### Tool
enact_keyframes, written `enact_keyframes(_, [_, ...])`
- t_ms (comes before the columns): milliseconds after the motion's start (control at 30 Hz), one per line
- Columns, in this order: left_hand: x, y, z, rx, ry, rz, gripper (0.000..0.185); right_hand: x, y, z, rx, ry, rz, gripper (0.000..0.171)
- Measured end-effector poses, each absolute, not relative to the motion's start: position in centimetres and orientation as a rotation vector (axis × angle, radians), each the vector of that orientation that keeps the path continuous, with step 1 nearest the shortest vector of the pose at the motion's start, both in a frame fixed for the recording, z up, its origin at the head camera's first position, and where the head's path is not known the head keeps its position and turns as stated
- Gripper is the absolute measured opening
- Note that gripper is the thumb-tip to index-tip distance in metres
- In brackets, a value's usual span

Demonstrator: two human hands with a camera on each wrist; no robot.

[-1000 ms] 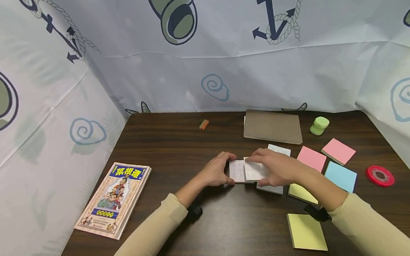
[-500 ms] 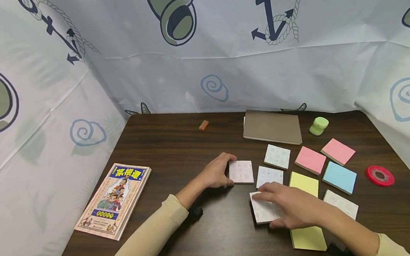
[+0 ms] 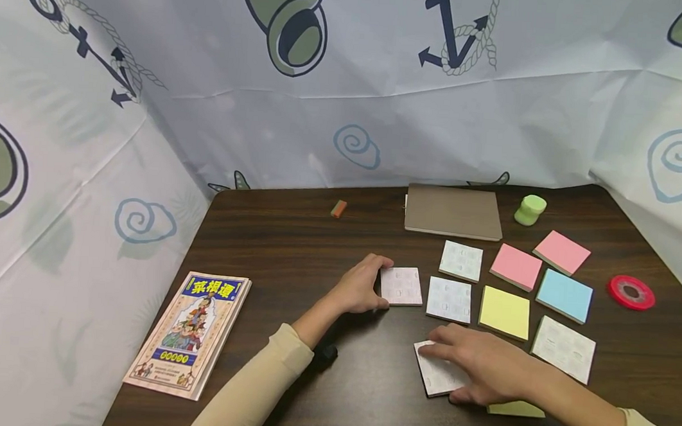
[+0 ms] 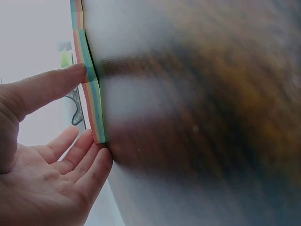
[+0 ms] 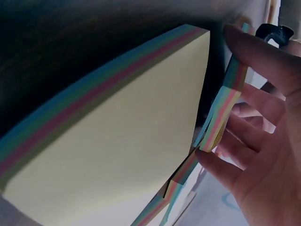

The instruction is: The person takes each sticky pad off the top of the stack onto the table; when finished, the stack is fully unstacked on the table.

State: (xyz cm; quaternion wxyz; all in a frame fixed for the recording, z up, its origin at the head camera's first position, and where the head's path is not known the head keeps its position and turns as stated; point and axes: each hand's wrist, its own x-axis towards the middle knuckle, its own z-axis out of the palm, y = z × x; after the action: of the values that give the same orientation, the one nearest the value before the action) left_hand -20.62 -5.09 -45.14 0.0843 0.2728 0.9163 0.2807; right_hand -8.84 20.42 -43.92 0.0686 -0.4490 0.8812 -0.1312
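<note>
My left hand (image 3: 361,287) rests on the table and pinches the edges of a pinkish-white sticky note pad (image 3: 401,286). In the left wrist view, thumb and fingertips lie at the striped side of this pad (image 4: 94,110). My right hand (image 3: 486,367) grips a white sticky note pad (image 3: 439,369) between thumb and fingers, low over the near part of the table. Its striped edge (image 5: 225,110) shows in the right wrist view. Partly hidden under the right hand is a yellow sticky note pad (image 3: 516,409), large in the right wrist view. Another white pad (image 3: 449,300) lies between the hands.
Further pads, among them white (image 3: 461,261), pink (image 3: 515,267), blue (image 3: 565,295) and yellow (image 3: 505,312), lie to the right. Behind them are a brown notebook (image 3: 453,212) and a green hourglass-shaped object (image 3: 530,210). A comic book (image 3: 190,334) lies left, a red tape roll (image 3: 632,292) right.
My right hand has carried the white pad off the left-hand pad, rightward and toward me, uncovering the pads behind. The left hand has stayed in place.
</note>
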Motion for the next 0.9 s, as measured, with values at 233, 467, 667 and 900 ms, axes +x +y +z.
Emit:
enact_keyframes(233, [-20.8, -5.1, -45.3, 0.797, 2.744, 0.810, 0.076, -8.9, 20.4, -44.0, -1.356, 2.648, -0.393, 0.070])
enact_keyframes(467, [-20.9, -5.1, -45.4, 0.800, 2.744, 0.807, 0.075, -8.8, 20.4, -43.9, -1.358, 2.660, -0.377, 0.068])
enact_keyframes(667, [-20.9, -5.1, -45.4, 0.826, 2.743, 0.797, 0.074, -9.2, 20.7, -43.1, -1.302, 2.691, -0.404, 0.065])
enact_keyframes(900, [-20.9, -5.5, -45.7, 0.888, 2.679, 0.909, 0.078, -11.0, 22.6, -41.3, -1.185, 2.838, -0.500, 0.065])
